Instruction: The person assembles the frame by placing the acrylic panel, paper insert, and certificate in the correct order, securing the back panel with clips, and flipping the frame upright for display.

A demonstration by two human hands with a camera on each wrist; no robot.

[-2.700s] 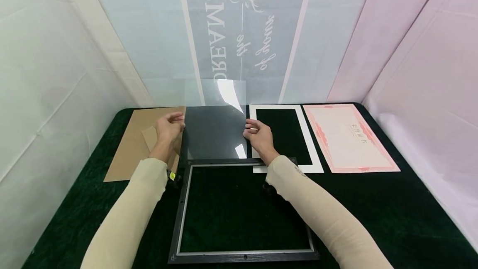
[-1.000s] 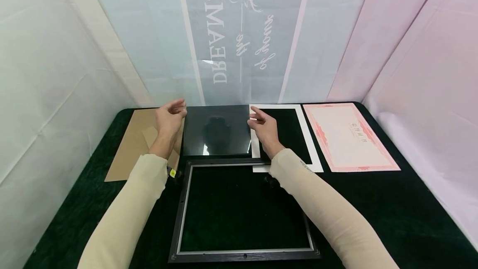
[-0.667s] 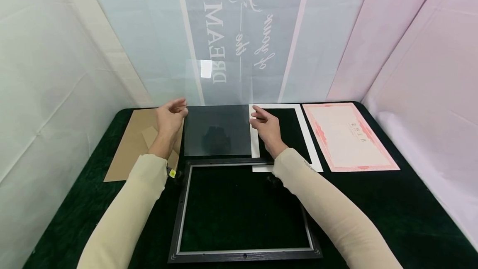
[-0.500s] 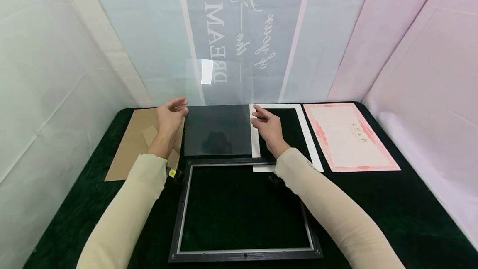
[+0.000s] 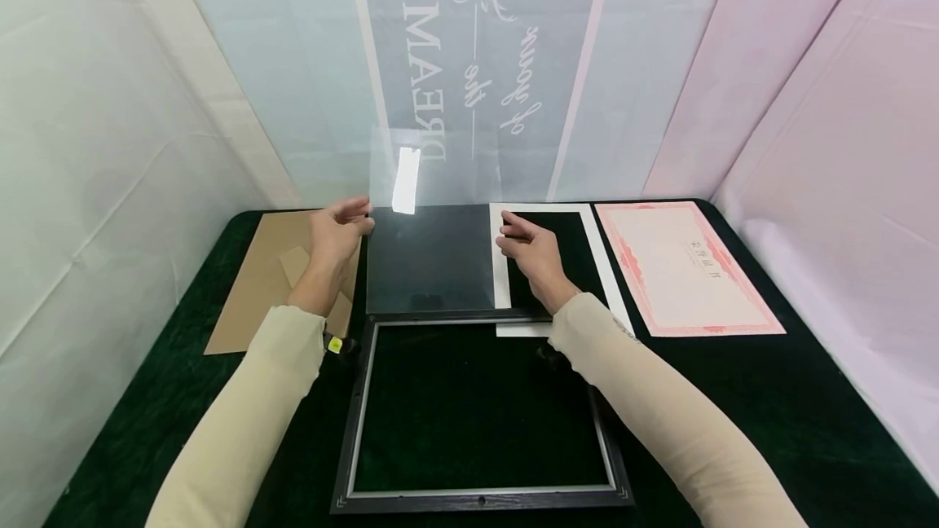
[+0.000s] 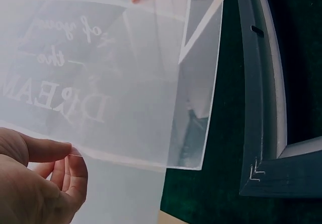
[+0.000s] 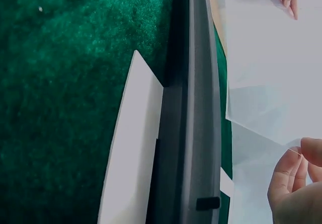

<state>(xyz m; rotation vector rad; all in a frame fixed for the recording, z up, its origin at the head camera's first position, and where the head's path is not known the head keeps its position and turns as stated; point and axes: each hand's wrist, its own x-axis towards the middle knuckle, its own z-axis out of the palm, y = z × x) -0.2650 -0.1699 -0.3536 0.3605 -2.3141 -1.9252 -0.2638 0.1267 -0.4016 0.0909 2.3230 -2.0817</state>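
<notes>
A clear, shiny sheet [image 5: 433,259] stands tilted up behind the picture frame, showing the backdrop and the dark cloth through it. My left hand [image 5: 337,235] pinches its left edge between thumb and fingers; the left wrist view shows that hand [image 6: 48,176] close up. On the opposite edge my right hand [image 5: 539,255] pinches with thumb and forefinger, as the right wrist view also shows [image 7: 299,181]. The black picture frame [image 5: 480,502] with a silvery inner lip lies nearest the body, below the sheet's lower edge. My right forearm covers part of its right side.
A brown backing board [image 5: 242,292] with a fold-out flap lies at left. Right of the sheet is a white mat [image 5: 612,283], its near edge overlapped by the frame, then a pink-bordered certificate [image 5: 685,275]. Dark green cloth [image 5: 734,406] covers the table; a printed curtain [image 5: 653,23] hangs behind.
Both hands have lifted since the earliest frame, then lowered a little, and have shifted slightly right with the sheet. The sheet's tilt has changed, moving its reflections. The picture frame has stayed put.
</notes>
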